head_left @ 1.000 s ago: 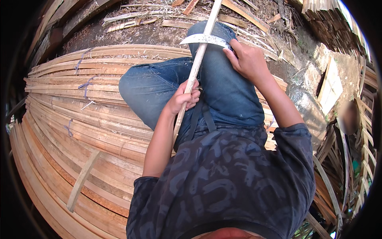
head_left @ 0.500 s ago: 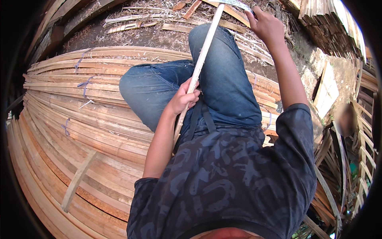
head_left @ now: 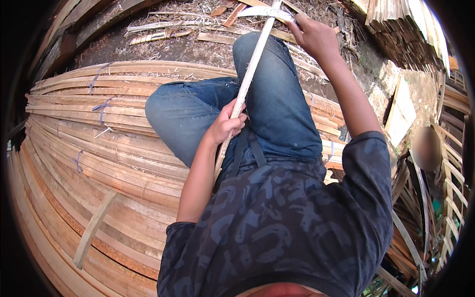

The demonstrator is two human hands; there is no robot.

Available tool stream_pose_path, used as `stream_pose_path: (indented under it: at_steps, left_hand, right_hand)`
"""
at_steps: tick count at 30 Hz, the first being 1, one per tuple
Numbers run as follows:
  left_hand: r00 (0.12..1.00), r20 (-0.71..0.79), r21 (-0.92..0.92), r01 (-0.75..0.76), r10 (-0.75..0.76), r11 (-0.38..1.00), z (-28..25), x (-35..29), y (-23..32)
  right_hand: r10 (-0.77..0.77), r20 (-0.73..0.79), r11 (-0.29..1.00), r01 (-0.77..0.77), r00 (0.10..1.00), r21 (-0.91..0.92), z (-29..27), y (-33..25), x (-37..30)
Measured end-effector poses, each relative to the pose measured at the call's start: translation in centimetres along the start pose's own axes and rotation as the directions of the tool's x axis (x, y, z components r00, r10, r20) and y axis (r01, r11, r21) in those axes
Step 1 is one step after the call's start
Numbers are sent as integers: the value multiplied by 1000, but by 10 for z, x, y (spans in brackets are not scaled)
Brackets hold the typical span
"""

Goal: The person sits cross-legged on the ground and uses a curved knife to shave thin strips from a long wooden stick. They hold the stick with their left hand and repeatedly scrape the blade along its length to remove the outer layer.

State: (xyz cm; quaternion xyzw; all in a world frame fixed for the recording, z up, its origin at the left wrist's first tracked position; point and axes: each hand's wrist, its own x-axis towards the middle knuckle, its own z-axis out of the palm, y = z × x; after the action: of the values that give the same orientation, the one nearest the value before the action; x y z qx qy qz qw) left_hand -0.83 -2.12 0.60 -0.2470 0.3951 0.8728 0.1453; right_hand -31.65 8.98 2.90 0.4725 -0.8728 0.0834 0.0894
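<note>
Wooden stick [head_left: 250, 74], pale, one: we list it slanting over the jeans' right leg [head_left: 284, 94], lower end near the waist, apparently for steadiness. Left hand [head_left: 228, 123]: fingers wrapped snugly around its lower part, seemingly as anchor. Right hand [head_left: 315, 38]: curled around the mostly hidden grip of a curved blade [head_left: 255, 11], laid crosswise, we judge, to bring edge to wood.

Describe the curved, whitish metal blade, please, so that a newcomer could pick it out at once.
Start from the faded blue denim jeans in mid-picture. Just beyond the upper knee, the bare right hand grips one end of the curved, whitish metal blade, which crosses a long, pale wooden stick. Its pale, tapering curve sets it apart from the brown wooden strips on the ground.
</note>
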Motion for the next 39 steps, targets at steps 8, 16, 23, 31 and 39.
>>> stream_pose_path:
  at_steps: [8, 16, 23, 31, 39]
  left_hand:
    - [998, 66, -91, 15, -9, 996, -2, 1, -1]
    - [964, 264, -236, 107, -42, 966, -15, 5, -4]
    - [944, 327, -341, 160, -42, 926, -21, 9, -5]
    - [943, 325, -373, 196, -70, 907, -22, 4, -3]
    - [904, 420, -498, 302, -78, 813, -19, 6, 1]
  right_hand:
    - [571, 177, 801, -591, 802, 97, 37, 103, -35]
    - [609, 207, 429, -537, 766, 726, 86, -22, -136]
    - [407, 119, 635, -374, 906, 676, 29, -36, -74]
    - [-27, 52, 947, 9, 998, 322, 12, -57, -48]
    - [-47, 106, 962, 16, 993, 273, 11, -65, -48]
